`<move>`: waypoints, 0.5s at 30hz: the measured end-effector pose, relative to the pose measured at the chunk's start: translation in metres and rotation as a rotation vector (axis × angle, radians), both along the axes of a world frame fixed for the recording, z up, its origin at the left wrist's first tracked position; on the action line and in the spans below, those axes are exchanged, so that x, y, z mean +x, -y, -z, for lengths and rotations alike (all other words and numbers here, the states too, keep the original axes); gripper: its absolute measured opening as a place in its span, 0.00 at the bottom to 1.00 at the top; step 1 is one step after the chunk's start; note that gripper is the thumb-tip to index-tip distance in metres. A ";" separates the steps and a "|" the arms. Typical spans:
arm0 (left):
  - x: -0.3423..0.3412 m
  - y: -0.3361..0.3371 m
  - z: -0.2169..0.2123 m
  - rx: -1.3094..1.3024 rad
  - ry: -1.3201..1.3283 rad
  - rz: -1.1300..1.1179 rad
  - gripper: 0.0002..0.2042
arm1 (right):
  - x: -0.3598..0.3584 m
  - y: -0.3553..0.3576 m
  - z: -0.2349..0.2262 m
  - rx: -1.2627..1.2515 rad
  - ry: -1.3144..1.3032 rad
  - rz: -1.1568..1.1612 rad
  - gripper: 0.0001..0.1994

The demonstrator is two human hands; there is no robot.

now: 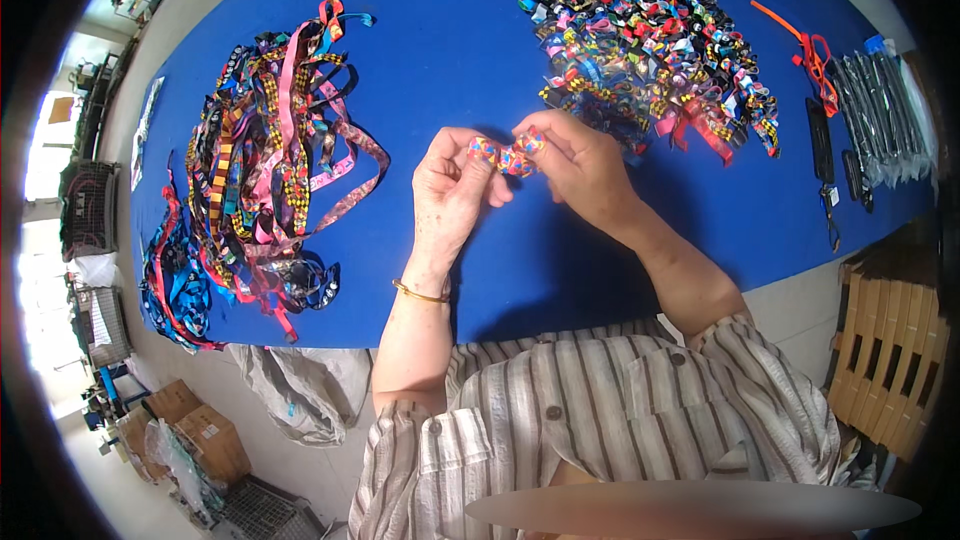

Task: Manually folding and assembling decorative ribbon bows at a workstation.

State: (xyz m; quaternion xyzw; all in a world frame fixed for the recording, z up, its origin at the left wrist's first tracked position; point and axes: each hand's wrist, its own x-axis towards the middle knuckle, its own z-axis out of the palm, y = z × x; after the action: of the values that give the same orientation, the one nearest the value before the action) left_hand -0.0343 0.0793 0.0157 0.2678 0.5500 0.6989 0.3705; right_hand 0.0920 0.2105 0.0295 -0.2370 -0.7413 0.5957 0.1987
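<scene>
Over the middle of the blue table, my left hand (pixel 452 188) and my right hand (pixel 590 172) face each other. A short patterned ribbon (pixel 516 164) in red, blue and yellow is pinched at both ends between thumbs and fingers. Its middle sags in a small curve between the hands. To the left lies a heap of long, loose ribbons (pixel 287 125) in many patterns, away from my left hand. Beyond my right hand spreads a large pile of short looped ribbon pieces (pixel 650 35).
Blue and red ribbons (pixel 180 285) lie at the table's left edge (pixel 330 344). On the right are orange-handled scissors (pixel 820 65), a black strap (pixel 822 140) and clear-wrapped dark bundles (pixel 880 115). Cardboard (pixel 885 345) stands by the right edge; boxes (pixel 205 435) sit on the floor left.
</scene>
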 end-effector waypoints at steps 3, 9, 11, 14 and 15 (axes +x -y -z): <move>-0.002 -0.002 0.004 0.044 -0.046 -0.012 0.09 | -0.002 -0.001 0.007 -0.099 -0.034 0.006 0.08; -0.004 -0.001 0.003 0.056 0.014 -0.014 0.11 | 0.000 -0.001 0.008 -0.128 -0.072 -0.011 0.08; -0.004 -0.002 0.002 0.057 0.038 -0.019 0.12 | 0.000 -0.001 0.008 -0.131 -0.072 -0.009 0.09; -0.004 -0.002 0.005 0.076 0.083 -0.024 0.12 | 0.000 -0.001 0.008 -0.151 -0.082 -0.010 0.09; -0.004 -0.002 0.006 0.091 0.106 -0.024 0.13 | 0.000 -0.001 0.007 -0.170 -0.091 -0.012 0.10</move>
State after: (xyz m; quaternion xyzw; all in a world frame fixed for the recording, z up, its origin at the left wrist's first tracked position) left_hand -0.0379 0.0814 0.0096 0.2400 0.5005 0.7409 0.3782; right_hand 0.0920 0.2116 0.0220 -0.2211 -0.6798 0.6676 0.2078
